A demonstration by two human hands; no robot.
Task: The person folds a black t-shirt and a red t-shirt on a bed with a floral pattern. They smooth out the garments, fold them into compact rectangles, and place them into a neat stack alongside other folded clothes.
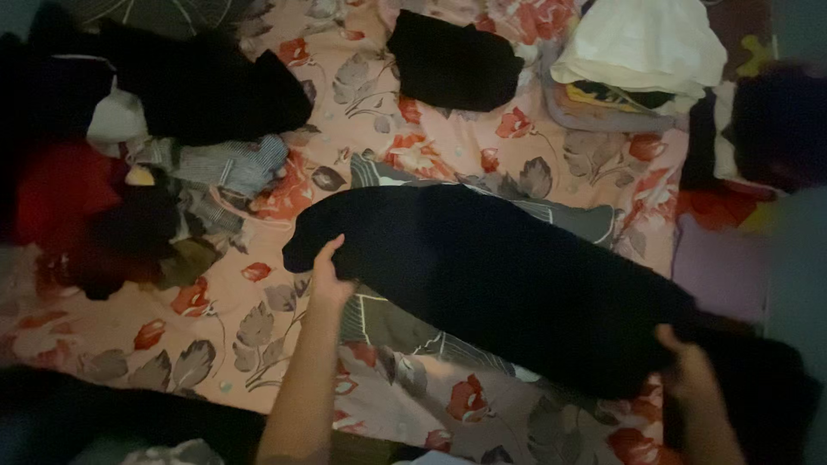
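A long black garment (491, 271) lies stretched diagonally across a bed covered with a pink floral sheet (215, 336). My left hand (327, 274) grips its upper left end. At the lower right, my right hand (685, 362) holds the garment's other end. Under the black garment lies a grey garment with thin white lines (568, 215), partly hidden.
A heap of dark, red and striped clothes (129, 172) fills the left side. A folded black garment (452, 60) lies at the top middle. A stack of folded light clothes (642, 52) sits at the top right, with more dark clothes (767, 129) beside it.
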